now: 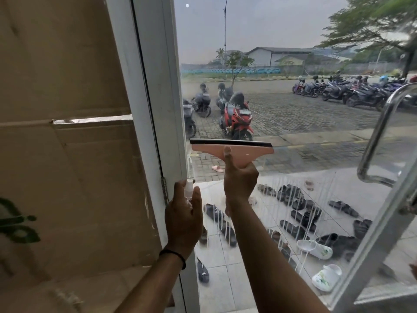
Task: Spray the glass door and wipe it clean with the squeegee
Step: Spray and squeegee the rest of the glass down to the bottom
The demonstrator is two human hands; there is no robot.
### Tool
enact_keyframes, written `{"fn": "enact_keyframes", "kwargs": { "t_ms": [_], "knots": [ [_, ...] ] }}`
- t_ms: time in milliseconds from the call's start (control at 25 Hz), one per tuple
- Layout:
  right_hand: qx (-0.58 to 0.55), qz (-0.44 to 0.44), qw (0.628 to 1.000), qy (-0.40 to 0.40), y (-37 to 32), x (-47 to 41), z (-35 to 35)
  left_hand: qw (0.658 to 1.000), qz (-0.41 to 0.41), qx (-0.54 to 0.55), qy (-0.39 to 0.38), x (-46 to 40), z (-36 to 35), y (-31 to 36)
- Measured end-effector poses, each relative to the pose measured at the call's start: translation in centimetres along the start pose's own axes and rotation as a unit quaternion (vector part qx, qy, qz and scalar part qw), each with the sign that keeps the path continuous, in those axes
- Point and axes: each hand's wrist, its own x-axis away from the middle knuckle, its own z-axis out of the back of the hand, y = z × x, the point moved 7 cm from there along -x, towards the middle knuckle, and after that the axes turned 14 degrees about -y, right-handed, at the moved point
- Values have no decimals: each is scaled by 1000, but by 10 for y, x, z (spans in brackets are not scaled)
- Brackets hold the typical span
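Cardboard: a flattened brown cardboard box (pixel 67 132) fills the far left, standing against the white door frame (pixel 144 109).

Hinge: a small metal hinge (pixel 164 188) sits on the frame just left of the spray bottle.

Left hand: the left hand (pixel 184 219) is curled round a small clear spray bottle (pixel 189 188), nozzle up, held low beside the frame; a black band circles the wrist. It looks parked, not aimed.

Glass door: the glass door (pixel 293 53) runs from the frame to the right edge; its lower part carries white streaks of running liquid (pixel 291 211) (so spraying there looks done).

Right hand: the right hand (pixel 240 179) grasps the handle of the pink squeegee (pixel 232 150), thumb laid up along the body, the black blade level and seemingly against the pane at mid height, near the frame side.

Progress: sprayed, wiping under way. The pane above the blade looks mostly free of drips, though a faint haze shows near the frame. The streaked lower glass remains to be wiped, as I judge it.

Door handle: a chrome pull handle (pixel 381 136) curves down the right side, well apart from the squeegee.

Outside: parked scooters (pixel 235 116) and scattered shoes (pixel 300 218) show through the glass.
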Motion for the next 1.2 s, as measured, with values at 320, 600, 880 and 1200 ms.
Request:
{"fn": "enact_keyframes", "kwargs": {
  "t_ms": [320, 600, 880, 1200],
  "knots": [
    [-11, -32, 999, -8, 3, 3, -27, 999, -37, -13, -4, -33, 26, 5],
    [-29, -27, 999, 8, 6, 2, -27, 998, -52, -5, -22, -38, 28, 0],
    [8, -19, 1000, 22, 4, 2, -22, 998, -44, 4, -36, -34, 31, -7],
    [98, -23, 995, 14, 38, 16, -7, 998, -48, -16, -45, -23, 23, -6]
  ]
}}
